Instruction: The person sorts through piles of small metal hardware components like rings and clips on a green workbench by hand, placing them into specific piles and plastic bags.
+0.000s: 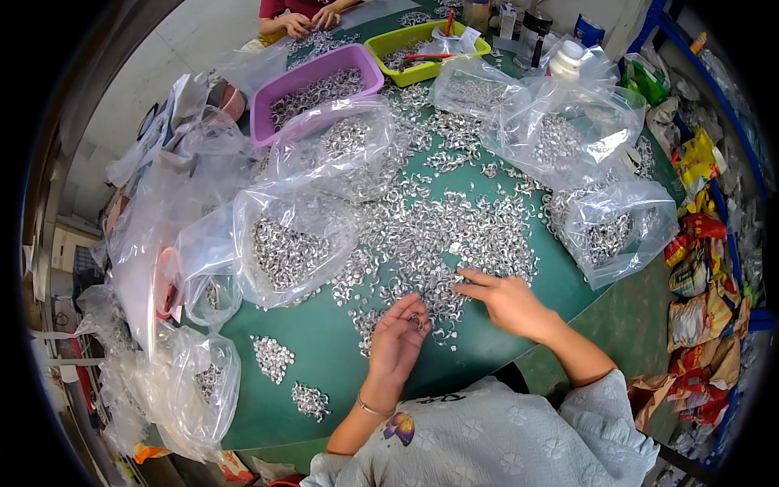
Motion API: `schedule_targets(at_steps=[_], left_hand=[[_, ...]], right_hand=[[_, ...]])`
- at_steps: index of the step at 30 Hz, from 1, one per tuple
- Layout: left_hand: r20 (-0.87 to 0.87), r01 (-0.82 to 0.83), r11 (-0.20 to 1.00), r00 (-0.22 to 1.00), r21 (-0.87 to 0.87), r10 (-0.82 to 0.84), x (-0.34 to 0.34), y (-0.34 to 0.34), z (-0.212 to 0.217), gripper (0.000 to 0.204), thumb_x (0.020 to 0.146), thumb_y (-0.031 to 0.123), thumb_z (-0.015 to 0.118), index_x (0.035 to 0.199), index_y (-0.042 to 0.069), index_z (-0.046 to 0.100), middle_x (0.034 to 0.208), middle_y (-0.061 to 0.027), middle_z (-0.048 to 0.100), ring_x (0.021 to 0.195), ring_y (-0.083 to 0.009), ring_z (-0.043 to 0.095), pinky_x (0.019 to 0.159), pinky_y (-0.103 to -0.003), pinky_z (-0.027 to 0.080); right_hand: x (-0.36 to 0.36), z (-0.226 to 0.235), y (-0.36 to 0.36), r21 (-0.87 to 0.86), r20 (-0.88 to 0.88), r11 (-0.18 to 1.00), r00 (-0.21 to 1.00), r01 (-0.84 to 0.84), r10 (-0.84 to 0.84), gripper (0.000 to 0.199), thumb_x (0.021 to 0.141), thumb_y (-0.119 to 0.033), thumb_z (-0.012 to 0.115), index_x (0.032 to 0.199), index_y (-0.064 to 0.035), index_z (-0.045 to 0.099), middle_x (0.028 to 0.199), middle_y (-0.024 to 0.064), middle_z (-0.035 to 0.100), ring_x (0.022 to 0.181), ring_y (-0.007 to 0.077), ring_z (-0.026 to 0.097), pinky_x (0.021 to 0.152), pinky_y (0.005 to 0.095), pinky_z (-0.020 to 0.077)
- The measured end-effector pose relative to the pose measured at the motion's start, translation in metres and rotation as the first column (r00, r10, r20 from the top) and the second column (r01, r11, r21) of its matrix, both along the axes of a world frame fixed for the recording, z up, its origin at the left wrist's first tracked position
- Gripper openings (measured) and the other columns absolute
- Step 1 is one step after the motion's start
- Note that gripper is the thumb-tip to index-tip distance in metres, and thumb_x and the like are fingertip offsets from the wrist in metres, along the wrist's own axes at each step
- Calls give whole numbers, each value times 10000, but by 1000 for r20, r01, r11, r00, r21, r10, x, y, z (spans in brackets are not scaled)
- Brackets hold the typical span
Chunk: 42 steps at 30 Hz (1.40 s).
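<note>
Directions are clock positions taken from the main heap of parts, with 12 o'clock away from the operator. The small, curved metal parts point(495, 231) lie loose at the centre of the green worktop point(487, 351). The left hand point(399, 334), near 7 o'clock, has its fingers curled and turned up; metal shows at the fingertips, but a firm grip cannot be confirmed. The right hand point(507, 304), between 4 and 5 o'clock, is released, fingers extended onto the heap's near edge. Clear bags with parts stand at 9 o'clock (left bag point(243, 243)) and 3 o'clock (right bag point(657, 211)). A purple tub point(258, 118) sits between 10 and 11 o'clock; a lime tub point(418, 75), at 12. Small piles occupy 8 o'clock (upper pile point(273, 359)) and 7 o'clock (lower pile point(310, 401)).
</note>
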State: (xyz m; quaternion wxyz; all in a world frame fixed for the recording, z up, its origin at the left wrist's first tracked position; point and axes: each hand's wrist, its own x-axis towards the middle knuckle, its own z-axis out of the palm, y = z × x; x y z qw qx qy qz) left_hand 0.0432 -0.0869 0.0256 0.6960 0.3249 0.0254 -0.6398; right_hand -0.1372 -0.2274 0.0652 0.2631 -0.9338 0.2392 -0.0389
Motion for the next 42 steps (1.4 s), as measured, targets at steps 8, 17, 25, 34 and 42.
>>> schedule_targets(at_steps=[8, 17, 25, 34, 42], left_hand=[[10, 26, 1000, 1000, -10, -26, -4, -1, -1, 368, 825, -93, 466, 1174, -27, 562, 972, -77, 602, 869, -170, 547, 786, -305, 461], [20, 27, 1000, 999, -16, -26, -5, 0, 2, 342, 855, -63, 465, 1181, -25, 562, 985, -67, 598, 887, -164, 542, 804, -306, 447], [-33, 123, 980, 992, 154, -120, -14, -12, 34, 286, 961, 65, 480, 1221, -35, 546, 1038, -93, 608, 905, -177, 582, 830, -297, 476], [-138, 332, 943, 933, -17, -331, -12, 5, -3, 317, 983, 135, 502, 1252, -29, 540, 906, -42, 596, 739, -112, 519, 668, -240, 439], [-93, 245, 968, 966, 52, -240, -12, 9, 6, 317, 955, 69, 507, 1252, -38, 535, 940, -53, 600, 787, -116, 540, 731, -250, 480]], right_hand=[[7, -21, -95, -79, 291, 867, 844, 491, -451, 153, 863, -140, 626, 965, -42, 685, 913, 140, 645, 802, 329, 640, 698, 424, 504], [28, -38, -125, -340, 181, 837, 904, 428, -388, 64, 826, -102, 638, 873, -65, 660, 921, 77, 619, 775, 324, 631, 669, 421, 498], [12, -10, -26, 662, 245, 729, 870, 172, -429, 132, 843, -80, 665, 959, -19, 684, 835, 93, 651, 731, 171, 612, 626, 273, 467], [47, -23, -27, 17, 177, 958, 942, 285, -284, 124, 772, -102, 728, 861, -22, 694, 871, 84, 626, 731, 293, 625, 662, 390, 500], [32, -29, -41, 489, 189, 824, 887, 286, -420, 64, 816, -86, 693, 829, -24, 681, 778, 56, 655, 667, 148, 596, 610, 308, 472]])
